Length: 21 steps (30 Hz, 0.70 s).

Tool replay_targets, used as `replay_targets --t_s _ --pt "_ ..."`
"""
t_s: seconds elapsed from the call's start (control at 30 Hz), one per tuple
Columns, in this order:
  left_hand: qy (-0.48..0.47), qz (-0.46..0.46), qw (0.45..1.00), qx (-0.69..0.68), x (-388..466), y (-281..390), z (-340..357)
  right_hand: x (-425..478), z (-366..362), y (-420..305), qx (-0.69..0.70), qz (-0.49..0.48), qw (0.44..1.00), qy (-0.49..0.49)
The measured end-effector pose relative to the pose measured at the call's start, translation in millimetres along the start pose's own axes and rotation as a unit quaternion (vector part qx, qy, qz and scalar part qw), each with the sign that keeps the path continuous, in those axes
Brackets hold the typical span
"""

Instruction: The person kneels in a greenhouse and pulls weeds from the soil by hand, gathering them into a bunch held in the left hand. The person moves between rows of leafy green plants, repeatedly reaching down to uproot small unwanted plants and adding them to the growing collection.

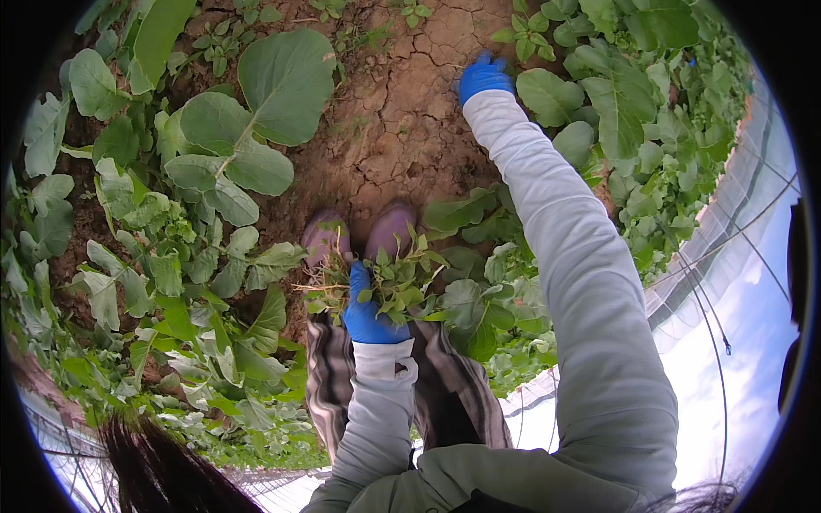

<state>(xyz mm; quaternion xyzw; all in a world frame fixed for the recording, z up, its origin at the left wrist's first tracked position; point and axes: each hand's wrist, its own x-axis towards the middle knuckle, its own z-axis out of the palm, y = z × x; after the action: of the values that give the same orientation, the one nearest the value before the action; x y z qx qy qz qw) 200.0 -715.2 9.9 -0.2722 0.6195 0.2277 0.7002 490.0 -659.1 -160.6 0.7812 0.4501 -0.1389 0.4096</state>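
My left hand, in a blue glove, is closed around a bunch of uprooted weeds. Leafy tops stick out on the right of the thumb, and pale roots on the left. The bunch is held above my shoes. Stretched far forward, my right hand wears a matching glove and is low over the cracked soil. Its fingers are blurred, and whether they hold anything is unclear. A small leafy weed grows just beyond it to the right.
Broad-leaved crop plants line the left side, with another row on the right beside my arm. My purple shoes stand on the dirt path between them. Plastic greenhouse sheeting and wires run along the right rim.
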Motion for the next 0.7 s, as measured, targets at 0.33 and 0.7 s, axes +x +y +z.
replay_targets --t_s 0.33,0.7 --pt "-0.003 0.009 1.0 0.01 1 -1 0 46 -4 26 -0.017 -0.073 0.981 -0.179" --pt "-0.007 -0.009 1.0 0.005 1 -5 4 88 56 42 -0.006 -0.072 0.983 -0.168"
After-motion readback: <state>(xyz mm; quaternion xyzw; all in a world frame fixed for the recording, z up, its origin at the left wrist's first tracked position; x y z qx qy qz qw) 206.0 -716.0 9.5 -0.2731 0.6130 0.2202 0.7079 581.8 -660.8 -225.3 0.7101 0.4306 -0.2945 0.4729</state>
